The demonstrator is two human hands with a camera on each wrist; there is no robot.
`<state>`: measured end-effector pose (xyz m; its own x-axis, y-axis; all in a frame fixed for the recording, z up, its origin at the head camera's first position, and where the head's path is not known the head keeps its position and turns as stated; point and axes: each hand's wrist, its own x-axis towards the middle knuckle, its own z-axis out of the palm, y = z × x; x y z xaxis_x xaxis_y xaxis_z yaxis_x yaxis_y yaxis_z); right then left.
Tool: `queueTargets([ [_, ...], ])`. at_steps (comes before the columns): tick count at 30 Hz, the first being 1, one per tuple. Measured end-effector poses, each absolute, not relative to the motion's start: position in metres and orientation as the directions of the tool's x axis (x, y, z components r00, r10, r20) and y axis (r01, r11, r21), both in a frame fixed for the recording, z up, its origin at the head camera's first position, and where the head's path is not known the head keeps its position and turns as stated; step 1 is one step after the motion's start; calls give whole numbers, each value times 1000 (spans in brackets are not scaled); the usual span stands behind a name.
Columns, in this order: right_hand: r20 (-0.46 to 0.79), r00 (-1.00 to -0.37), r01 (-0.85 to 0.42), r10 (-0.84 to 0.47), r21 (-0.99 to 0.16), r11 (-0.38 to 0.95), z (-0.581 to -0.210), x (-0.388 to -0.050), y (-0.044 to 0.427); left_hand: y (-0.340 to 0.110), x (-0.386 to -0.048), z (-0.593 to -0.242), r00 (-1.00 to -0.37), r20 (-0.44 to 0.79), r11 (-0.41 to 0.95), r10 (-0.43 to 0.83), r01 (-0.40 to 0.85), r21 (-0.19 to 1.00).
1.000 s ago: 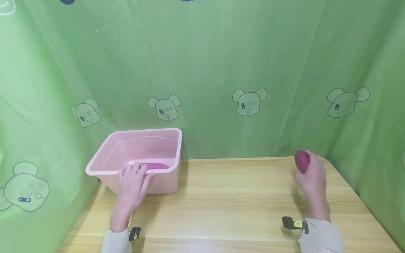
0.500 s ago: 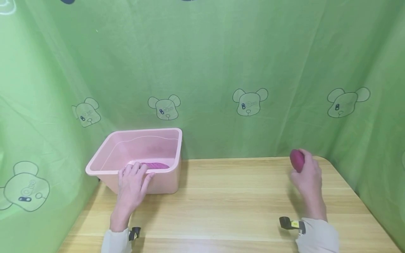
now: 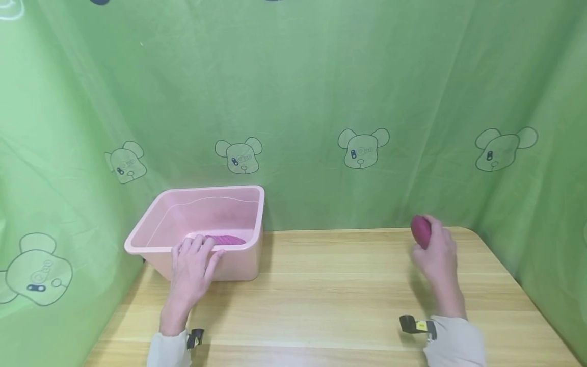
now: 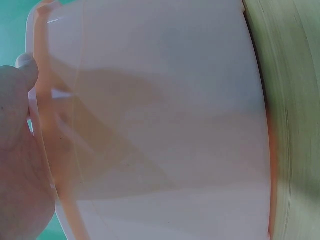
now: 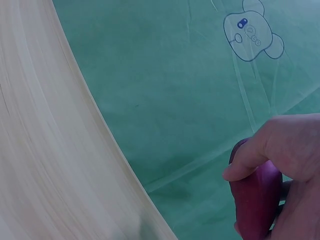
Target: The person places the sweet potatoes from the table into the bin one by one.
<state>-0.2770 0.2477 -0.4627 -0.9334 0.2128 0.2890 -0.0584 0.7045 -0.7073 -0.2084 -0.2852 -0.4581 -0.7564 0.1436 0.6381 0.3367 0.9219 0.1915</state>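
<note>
A pink plastic bin (image 3: pixel 231 262) stands at the left of the table. My left hand (image 3: pixel 190 270) grips its near rim, fingers hooked over the edge and thumb on the outer side. The left wrist view shows the thumb at the rim beside the bin's wall (image 4: pixel 165 125). Inside lies a purple elongated thing with ridged stripes (image 3: pixel 227 240), partly hidden by the rim and my fingers. Over the right part of the table, my right hand (image 3: pixel 437 255) holds a smooth purple-red oval thing (image 3: pixel 420 232) raised above the surface. Thumb and fingers wrap around it (image 5: pixel 257 200).
The wooden table (image 3: pixel 330 300) spans the front, its far edge meeting a green curtain (image 3: pixel 302 102) printed with bear heads. The curtain also hangs along both sides. Black straps with small camera mounts (image 3: pixel 415 324) sit on both wrists.
My right hand has moved slowly leftward with the purple-red oval thing in its grip. My left hand and the bin have stayed in place.
</note>
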Motion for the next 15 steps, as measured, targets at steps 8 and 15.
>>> queueTargets([
  [8, 321, -925, -88, 201, -699, 710, -463, -277, 242, -285, -208, -458, -758, 637, 923, 142, 335, 192],
  [15, 313, -931, -92, 189, -700, 708, -461, -277, 241, -285, -208, -458, -761, 634, 923, 141, 332, 192],
])
